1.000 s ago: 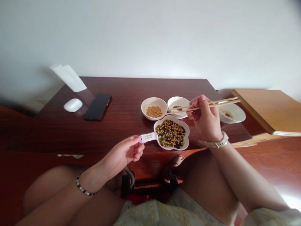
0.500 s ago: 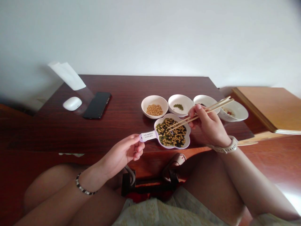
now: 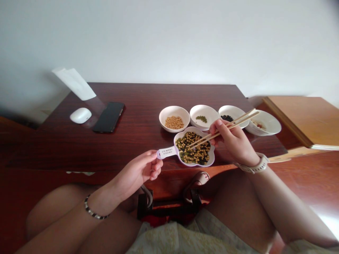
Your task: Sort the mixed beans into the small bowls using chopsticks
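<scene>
My left hand [image 3: 144,167] pinches the end of the labelled handle of a flower-shaped bowl [image 3: 211,157], white inside with a lilac edge. Mixed beans [image 3: 194,150] in yellow, green and black cover its bottom. In my right hand [image 3: 233,143] is a pair of chopsticks [image 3: 239,121], their tips down among those beans. Whether the tips grip a bean is too small to tell. Behind stand a bowl of yellow soybeans [image 3: 174,122], a bowl with a few green beans [image 3: 201,119] and a bowl of black beans [image 3: 227,118], the last partly hidden by the chopsticks.
A larger white bowl [image 3: 270,124] with some pale and reddish bits stands at the right. On the left of the dark table [image 3: 143,97] lie a black phone [image 3: 109,117], a white rounded case [image 3: 81,115] and a white tissue packet [image 3: 75,84]. A wooden cabinet [image 3: 304,116] adjoins the right side.
My right hand and the chopsticks have shifted slightly left, uncovering more of the black beans. The chopstick tips moved a little left within the mixed beans. My left hand keeps its hold.
</scene>
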Tool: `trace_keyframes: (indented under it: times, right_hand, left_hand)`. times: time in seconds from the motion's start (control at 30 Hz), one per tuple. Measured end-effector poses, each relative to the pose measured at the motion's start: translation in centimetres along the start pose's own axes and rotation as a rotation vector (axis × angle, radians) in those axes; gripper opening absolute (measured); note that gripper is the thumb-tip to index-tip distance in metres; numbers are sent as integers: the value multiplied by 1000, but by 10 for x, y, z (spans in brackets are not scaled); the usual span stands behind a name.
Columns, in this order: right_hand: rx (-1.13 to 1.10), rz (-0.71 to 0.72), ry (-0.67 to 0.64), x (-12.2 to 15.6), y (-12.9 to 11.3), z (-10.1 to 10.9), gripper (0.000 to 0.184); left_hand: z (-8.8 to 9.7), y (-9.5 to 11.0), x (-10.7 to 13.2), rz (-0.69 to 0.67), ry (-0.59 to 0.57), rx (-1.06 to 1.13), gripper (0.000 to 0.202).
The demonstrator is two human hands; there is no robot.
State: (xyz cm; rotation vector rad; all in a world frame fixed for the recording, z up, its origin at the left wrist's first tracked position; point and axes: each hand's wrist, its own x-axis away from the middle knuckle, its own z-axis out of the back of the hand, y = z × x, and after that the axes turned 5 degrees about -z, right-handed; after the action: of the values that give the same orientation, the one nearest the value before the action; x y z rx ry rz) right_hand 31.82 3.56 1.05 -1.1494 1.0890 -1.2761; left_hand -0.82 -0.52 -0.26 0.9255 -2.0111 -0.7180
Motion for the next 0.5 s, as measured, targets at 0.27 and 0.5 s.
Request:
trace_keyframes:
  times: [0.27,0.5]
  right_hand:
    - [-28,1,10,1,-2,-1,52]
    - [4,11,1,1,-2,-2,54]
  left_hand:
    - [0,0,0,-1,-3,13,20]
    - [-1,0,0,-6,-9,3,20]
